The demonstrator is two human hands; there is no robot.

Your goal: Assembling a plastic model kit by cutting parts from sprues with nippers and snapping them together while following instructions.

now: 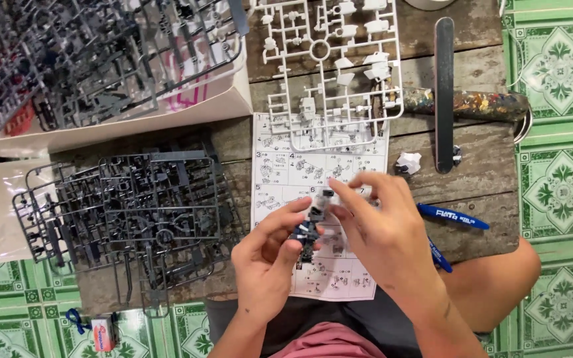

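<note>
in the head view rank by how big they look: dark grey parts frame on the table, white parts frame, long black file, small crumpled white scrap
1. dark grey parts frame
2. white parts frame, cut off by the top edge, so its place is unsure
3. long black file
4. crumpled white scrap

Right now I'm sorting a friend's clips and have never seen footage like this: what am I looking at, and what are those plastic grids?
One camera, worn on a person's head, looks down at their own bare hands over a wooden table. The left hand and right hand together hold a small grey model assembly in their fingers. Under it lies an instruction sheet. The grids are frames of model parts: a white frame above, a dark grey frame at the left, more in an open box. At the right lie a long file and blue-handled nippers.
</note>
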